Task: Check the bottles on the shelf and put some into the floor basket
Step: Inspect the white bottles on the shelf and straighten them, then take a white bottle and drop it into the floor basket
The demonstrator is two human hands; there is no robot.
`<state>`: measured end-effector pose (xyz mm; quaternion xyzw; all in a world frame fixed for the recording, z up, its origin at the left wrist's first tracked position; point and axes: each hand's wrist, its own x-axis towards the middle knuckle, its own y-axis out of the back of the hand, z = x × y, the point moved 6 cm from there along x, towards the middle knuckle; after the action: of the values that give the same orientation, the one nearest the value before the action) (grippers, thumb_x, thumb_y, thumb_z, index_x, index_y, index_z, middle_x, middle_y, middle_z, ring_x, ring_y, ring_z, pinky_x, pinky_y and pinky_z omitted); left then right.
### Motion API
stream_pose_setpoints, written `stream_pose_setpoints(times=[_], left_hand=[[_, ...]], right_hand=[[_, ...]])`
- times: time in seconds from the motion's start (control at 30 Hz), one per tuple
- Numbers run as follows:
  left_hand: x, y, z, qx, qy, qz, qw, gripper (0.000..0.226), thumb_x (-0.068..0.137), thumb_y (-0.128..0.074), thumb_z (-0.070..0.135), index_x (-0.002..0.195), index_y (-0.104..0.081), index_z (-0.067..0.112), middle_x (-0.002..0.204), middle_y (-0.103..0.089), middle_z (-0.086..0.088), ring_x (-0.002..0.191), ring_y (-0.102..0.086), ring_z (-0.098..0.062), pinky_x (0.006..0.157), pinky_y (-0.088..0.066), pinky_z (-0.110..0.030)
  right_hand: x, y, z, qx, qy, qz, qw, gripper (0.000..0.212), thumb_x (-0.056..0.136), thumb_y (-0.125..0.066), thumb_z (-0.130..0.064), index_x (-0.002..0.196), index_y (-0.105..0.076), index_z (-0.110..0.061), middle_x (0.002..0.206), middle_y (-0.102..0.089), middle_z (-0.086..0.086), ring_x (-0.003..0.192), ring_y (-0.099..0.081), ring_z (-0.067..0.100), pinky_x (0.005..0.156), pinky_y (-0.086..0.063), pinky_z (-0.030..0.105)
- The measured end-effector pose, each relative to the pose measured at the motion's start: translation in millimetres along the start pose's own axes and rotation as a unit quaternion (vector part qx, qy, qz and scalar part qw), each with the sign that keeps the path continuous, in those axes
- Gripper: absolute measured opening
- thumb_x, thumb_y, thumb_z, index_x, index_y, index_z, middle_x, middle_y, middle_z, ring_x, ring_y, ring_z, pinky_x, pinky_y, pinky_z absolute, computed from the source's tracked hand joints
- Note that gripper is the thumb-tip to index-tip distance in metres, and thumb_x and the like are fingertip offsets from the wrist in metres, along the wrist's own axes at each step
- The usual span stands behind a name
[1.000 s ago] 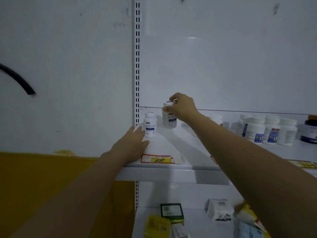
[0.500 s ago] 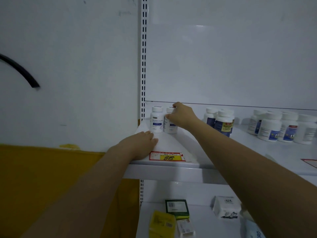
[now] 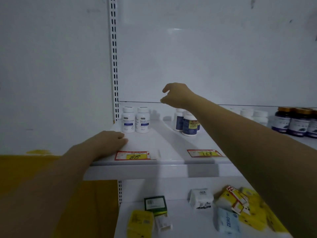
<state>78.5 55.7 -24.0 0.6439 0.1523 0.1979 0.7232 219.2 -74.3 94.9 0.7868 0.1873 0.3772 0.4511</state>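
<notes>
Far left we see white wall above an ochre panel [image 3: 25,177]. The left hand [image 3: 109,141] lies palm down on the front left corner of the upper shelf [image 3: 159,141]. Its fingers are roughly straight and together and grip nothing, with the fingertips just short of the nearest bottle. A slotted upright [image 3: 114,57] runs up behind that corner.

The pair of white bottles [image 3: 128,120] stands upright at the shelf's left end, side by side and touching or nearly so, blue-banded labels facing us. Price tag 88 [image 3: 133,155] sits on the front lip below them.

The right hand [image 3: 176,96] hovers in the air above the shelf, right of the white pair. Its fingers are loosely curled with nothing between them. Under its wrist we see the blue-label bottles [image 3: 189,124], white-capped and upright, partly hidden by the forearm. Price tag 168 [image 3: 205,153] is on the lip in front of them.

Further right are more white bottles [image 3: 255,115] behind the arm, then dark bottles [image 3: 291,121] with gold caps at the frame edge.

On the lower shelf [image 3: 188,224], left to right:
- yellow packet [image 3: 139,222]
- green box [image 3: 155,202]
- small white carton [image 3: 163,221]
- white box [image 3: 200,198]
- pale blue pack [image 3: 228,220] marked ZERO
- yellow-and-red boxes [image 3: 235,200]

Bottle label text is too blurred for us to read.
</notes>
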Motion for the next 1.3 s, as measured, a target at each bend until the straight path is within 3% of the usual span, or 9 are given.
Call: stream_pose_setpoints(times=[0.2, 0.33, 0.47, 0.63, 0.77, 0.9, 1.13, 1.3], left_hand=[[-2.5, 43.6, 54.6, -0.034, 0.013, 0.109, 0.993, 0.04, 0.099, -0.037, 0.036, 0.117, -0.064, 0.012, 0.124, -0.06, -0.011, 0.107, -0.052, -0.025, 0.085, -0.037, -0.029], [-2.3, 49.4, 115.8, -0.052, -0.004, 0.146, 0.988, 0.046, 0.098, -0.037, 0.044, 0.134, -0.052, 0.019, 0.141, -0.047, -0.004, 0.127, -0.043, -0.024, 0.104, -0.034, -0.035], [2.1, 33.0, 159.0, -0.062, 0.024, 0.137, 0.988, 0.049, 0.1, -0.032, 0.042, 0.142, -0.039, 0.019, 0.147, -0.04, -0.006, 0.131, -0.039, -0.025, 0.106, -0.033, -0.036], [4.5, 8.7, 171.4, -0.084, 0.062, 0.138, 0.985, 0.044, 0.102, -0.031, 0.034, 0.138, -0.042, 0.013, 0.142, -0.045, -0.01, 0.128, -0.042, -0.026, 0.101, -0.036, -0.034], [8.2, -5.3, 169.3, -0.088, 0.086, 0.127, 0.984, 0.042, 0.102, -0.031, 0.032, 0.137, -0.043, 0.012, 0.141, -0.046, -0.011, 0.127, -0.044, -0.027, 0.102, -0.036, -0.036], [16.5, -17.1, 168.3, -0.075, 0.094, 0.091, 0.989, 0.043, 0.102, -0.029, 0.033, 0.131, -0.049, 0.01, 0.135, -0.051, -0.011, 0.121, -0.048, -0.027, 0.101, -0.037, -0.036], [17.7, -19.3, 169.5, -0.088, 0.106, 0.058, 0.989, 0.043, 0.101, -0.031, 0.036, 0.12, -0.058, 0.007, 0.122, -0.059, -0.011, 0.106, -0.055, -0.024, 0.091, -0.041, -0.032], [10.8, -6.7, 175.2, -0.157, 0.098, 0.097, 0.978, 0.051, 0.097, -0.045, 0.039, 0.136, -0.042, 0.007, 0.14, -0.046, -0.011, 0.125, -0.045, -0.024, 0.097, -0.037, -0.031]], right_hand=[[-4.1, 28.3, 40.4, -0.018, 0.014, 0.01, 1.0, 0.041, 0.088, -0.053, -0.008, 0.126, -0.053, 0.007, 0.13, -0.055, 0.023, 0.122, -0.05, 0.036, 0.102, -0.042, 0.047], [-8.3, 31.4, 62.6, -0.033, 0.043, -0.009, 0.998, 0.035, 0.091, -0.052, -0.013, 0.123, -0.058, 0.0, 0.127, -0.059, 0.017, 0.118, -0.053, 0.03, 0.097, -0.045, 0.035], [-12.3, 22.5, 79.2, -0.046, 0.075, -0.039, 0.995, 0.036, 0.096, -0.048, -0.021, 0.129, -0.054, -0.008, 0.131, -0.055, 0.011, 0.119, -0.05, 0.027, 0.086, -0.04, 0.026], [-15.0, -3.5, 98.9, -0.062, 0.084, -0.082, 0.991, 0.04, 0.099, -0.04, -0.03, 0.135, -0.047, -0.013, 0.134, -0.049, 0.015, 0.119, -0.048, 0.032, 0.095, -0.046, 0.037], [-12.6, -14.4, 109.0, -0.005, 0.088, -0.065, 0.994, 0.036, 0.098, -0.042, -0.032, 0.13, -0.048, -0.017, 0.126, -0.045, 0.015, 0.11, -0.051, 0.032, 0.086, -0.048, 0.036], [-12.0, -10.3, 113.1, 0.026, 0.093, -0.039, 0.995, 0.027, 0.095, -0.05, -0.03, 0.116, -0.048, -0.012, 0.107, -0.05, 0.012, 0.088, -0.05, 0.025, 0.07, -0.046, 0.032], [-16.7, -4.8, 110.8, 0.053, 0.101, -0.015, 0.993, 0.02, 0.093, -0.05, -0.014, 0.112, -0.05, -0.007, 0.11, -0.057, 0.016, 0.084, -0.054, 0.026, 0.075, -0.051, 0.036], [-18.7, 7.1, 109.0, 0.136, 0.089, -0.06, 0.985, 0.033, 0.092, -0.053, -0.015, 0.125, -0.047, -0.012, 0.12, -0.053, 0.011, 0.09, -0.049, 0.02, 0.079, -0.05, 0.034]])
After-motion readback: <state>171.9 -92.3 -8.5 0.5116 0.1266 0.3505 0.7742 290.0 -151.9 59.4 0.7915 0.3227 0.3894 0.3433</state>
